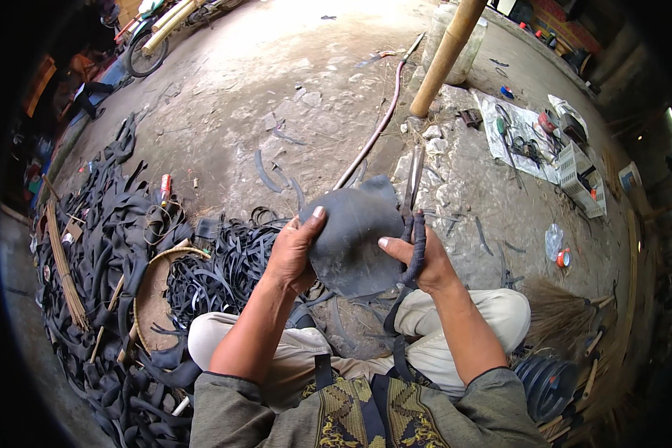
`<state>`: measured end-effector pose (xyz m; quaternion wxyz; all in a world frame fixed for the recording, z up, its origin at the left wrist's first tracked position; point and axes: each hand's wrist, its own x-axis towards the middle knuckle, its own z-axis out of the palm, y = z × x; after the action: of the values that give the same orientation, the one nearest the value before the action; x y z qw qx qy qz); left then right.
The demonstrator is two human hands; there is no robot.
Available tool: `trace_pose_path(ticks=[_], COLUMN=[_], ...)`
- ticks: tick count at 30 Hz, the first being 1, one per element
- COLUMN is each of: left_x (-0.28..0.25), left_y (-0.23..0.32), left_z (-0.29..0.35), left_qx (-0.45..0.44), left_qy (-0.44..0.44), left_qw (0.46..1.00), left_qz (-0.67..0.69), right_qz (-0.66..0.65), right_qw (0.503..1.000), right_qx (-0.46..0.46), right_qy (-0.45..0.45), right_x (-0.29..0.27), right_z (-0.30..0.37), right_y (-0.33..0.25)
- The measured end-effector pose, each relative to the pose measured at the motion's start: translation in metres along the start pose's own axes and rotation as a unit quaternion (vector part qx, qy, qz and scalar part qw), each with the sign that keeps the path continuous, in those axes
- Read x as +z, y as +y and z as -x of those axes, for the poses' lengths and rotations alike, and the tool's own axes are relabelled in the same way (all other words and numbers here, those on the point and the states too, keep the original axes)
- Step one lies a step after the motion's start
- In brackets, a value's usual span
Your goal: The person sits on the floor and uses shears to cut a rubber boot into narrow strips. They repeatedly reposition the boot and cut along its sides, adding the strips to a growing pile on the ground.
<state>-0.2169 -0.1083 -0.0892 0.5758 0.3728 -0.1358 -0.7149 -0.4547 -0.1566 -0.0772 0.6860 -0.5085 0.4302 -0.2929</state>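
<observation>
A person sits on a rough floor (224, 112), a curved black rubber sheet (355, 239) raised between both hands above the lap. The left hand (295, 250) grips the sheet's left edge, thumb on top, its fingers largely hidden beneath. The right hand (429, 257) grasps scissors (420, 237) with dark-wrapped handles, its thumb laid over the sheet's right side.

The sheet lies to the right of the left hand and to the left of the right hand. The scissors stand at its right edge, their long axis running away from the person, blades pointing toward the far side of the floor; the right hand is the nearer to that edge. Whether any rubber sits between the blades cannot be told. The sheet bulges, with no clear long axis, one corner jutting out at its far end.

By the left knee, a tangle of black rubber strips (231, 261) sits beside a larger heap of rubber pieces (112, 239) along the floor's left edge. Toward the right edge, a white plastic basket (579, 183) stands near the close right corner of a pale ground sheet (493, 104) strewn with tools. Beyond the hands, a bamboo pole (448, 56) leans upward.
</observation>
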Motion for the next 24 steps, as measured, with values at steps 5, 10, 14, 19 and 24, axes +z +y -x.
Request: trace_pose_path(ticks=[5, 10, 14, 19, 24], left_x=[0.01, 0.013, 0.013, 0.014, 0.0], left_y=[-0.003, -0.001, 0.007, 0.018, 0.038], left_z=[0.009, 0.009, 0.008, 0.007, 0.003], left_qx=[-0.021, 0.015, 0.006, 0.07, 0.107], left_qy=[-0.065, 0.019, 0.025, 0.083, 0.079], left_qw=[0.996, 0.998, 1.0, 0.994, 0.991], left_qz=[-0.056, -0.053, 0.005, -0.032, -0.022], right_qz=[-0.032, 0.012, 0.017, 0.058, 0.109], right_qw=[0.991, 0.993, 0.987, 0.988, 0.993], right_qx=[-0.111, -0.116, -0.141, -0.101, -0.014], right_qy=[0.067, 0.022, 0.075, 0.099, 0.044], right_x=[0.009, 0.008, 0.018, 0.016, 0.025], right_z=[0.005, 0.006, 0.002, 0.0, 0.007], right_y=[-0.009, -0.014, -0.009, -0.013, -0.008])
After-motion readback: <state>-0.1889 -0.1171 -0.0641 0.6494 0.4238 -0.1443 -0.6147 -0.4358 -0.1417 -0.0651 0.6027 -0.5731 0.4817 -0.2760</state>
